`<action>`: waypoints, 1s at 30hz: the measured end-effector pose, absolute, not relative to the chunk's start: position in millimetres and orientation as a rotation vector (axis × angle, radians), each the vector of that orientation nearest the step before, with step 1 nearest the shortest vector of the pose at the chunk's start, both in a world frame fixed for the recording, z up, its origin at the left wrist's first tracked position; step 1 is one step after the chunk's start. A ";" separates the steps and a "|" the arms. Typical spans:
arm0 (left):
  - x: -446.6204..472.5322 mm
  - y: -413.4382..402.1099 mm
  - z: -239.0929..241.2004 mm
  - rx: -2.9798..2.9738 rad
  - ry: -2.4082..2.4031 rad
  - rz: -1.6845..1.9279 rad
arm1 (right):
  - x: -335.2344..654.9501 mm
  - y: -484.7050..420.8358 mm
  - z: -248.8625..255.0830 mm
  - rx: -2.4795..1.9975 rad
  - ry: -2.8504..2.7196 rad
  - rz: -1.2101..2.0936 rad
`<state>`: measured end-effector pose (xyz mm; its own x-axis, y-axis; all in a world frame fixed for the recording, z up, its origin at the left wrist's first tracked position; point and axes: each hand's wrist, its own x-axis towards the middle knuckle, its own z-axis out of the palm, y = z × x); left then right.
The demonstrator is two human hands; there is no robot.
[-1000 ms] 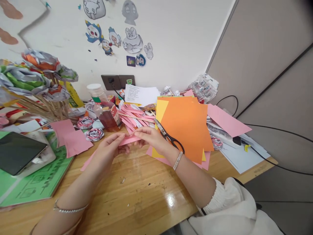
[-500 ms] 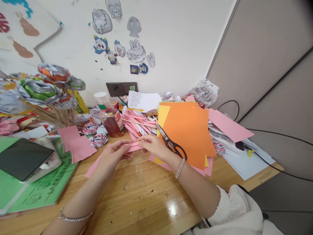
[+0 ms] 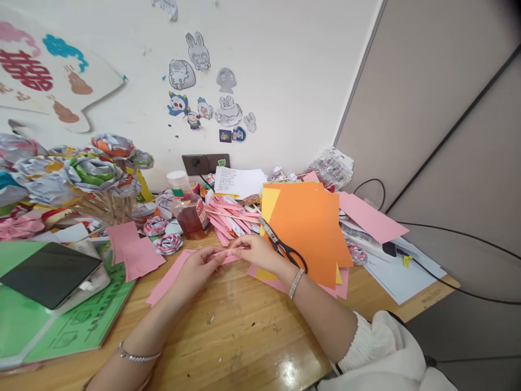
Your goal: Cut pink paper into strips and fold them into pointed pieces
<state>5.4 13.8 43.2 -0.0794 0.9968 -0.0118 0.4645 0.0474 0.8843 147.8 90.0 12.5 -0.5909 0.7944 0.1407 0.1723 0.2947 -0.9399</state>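
Note:
My left hand [image 3: 204, 266] and my right hand [image 3: 257, 254] pinch the two ends of a narrow pink paper strip [image 3: 231, 257], held just over the wooden table. Both hands are closed on it, thumbs on the near side; some fingertips are hidden behind the paper. Beneath my left wrist lies another pink paper piece [image 3: 169, 279]. Black-handled scissors [image 3: 283, 245] rest on a stack of orange paper [image 3: 307, 228] beside my right hand. Behind the hands is a heap of cut pink strips [image 3: 232, 213].
A jar of dark liquid [image 3: 188, 212] stands behind my left hand. Paper flowers on sticks [image 3: 91, 174] fill the back left. A black tablet-like device [image 3: 51, 274] lies on a green book [image 3: 87, 331]. A power strip [image 3: 376, 247] and cables are at right.
The head view has tilted up and slightly left, so things sit lower in the picture. The hands keep their hold on the pink strip, which now looks narrower.

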 end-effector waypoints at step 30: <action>3.3 11.8 36.4 1.585 1.578 1.143 | 152.0 84.4 21.7 -0.806 -1.867 1.418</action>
<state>3.3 11.8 36.4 -0.0884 0.9849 0.1491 0.4485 -0.0943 0.8888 152.0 84.4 21.7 -0.5994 0.7897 0.1306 0.0859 0.2258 -0.9704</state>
